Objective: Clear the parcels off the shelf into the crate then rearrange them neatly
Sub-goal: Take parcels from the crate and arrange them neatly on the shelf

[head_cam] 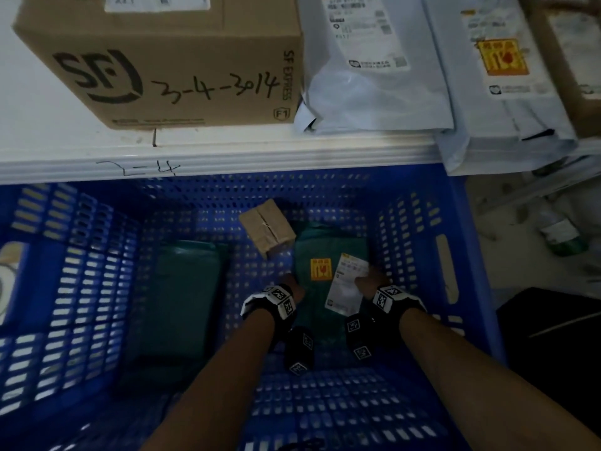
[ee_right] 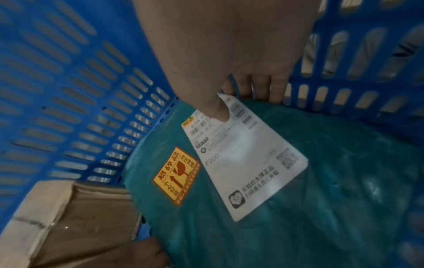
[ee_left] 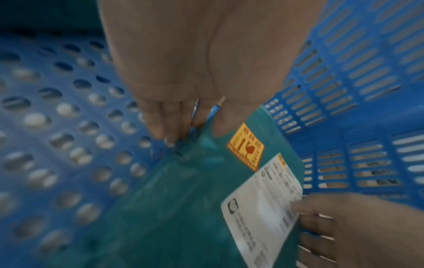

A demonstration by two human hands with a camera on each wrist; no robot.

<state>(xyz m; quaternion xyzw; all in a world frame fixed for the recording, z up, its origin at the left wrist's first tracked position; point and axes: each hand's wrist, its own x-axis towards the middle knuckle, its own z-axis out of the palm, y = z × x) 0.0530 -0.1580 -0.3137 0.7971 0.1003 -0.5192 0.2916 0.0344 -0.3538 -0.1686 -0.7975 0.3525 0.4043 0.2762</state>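
A green parcel [head_cam: 328,245] with an orange fragile sticker and a white label lies at the right of the blue crate [head_cam: 81,271]. My left hand [head_cam: 294,289] grips its left edge, thumb on top and fingers underneath [ee_left: 193,137]. At the right edge my right hand [head_cam: 367,281] holds it, with the thumb pressing on the label [ee_right: 243,103]. A small cardboard box [head_cam: 268,231] lies tilted at the back of the crate, beside the parcel. A second green parcel [head_cam: 182,297] lies flat on the left. An SF cardboard box [head_cam: 162,60] and grey mailers [head_cam: 367,60] sit on the white shelf [head_cam: 227,157].
The shelf edge overhangs the crate's far side. Another grey mailer [head_cam: 497,76] with an orange sticker hangs over the shelf edge at the right. A bottle [head_cam: 562,236] lies on the floor right of the crate, near a dark object [head_cam: 553,336].
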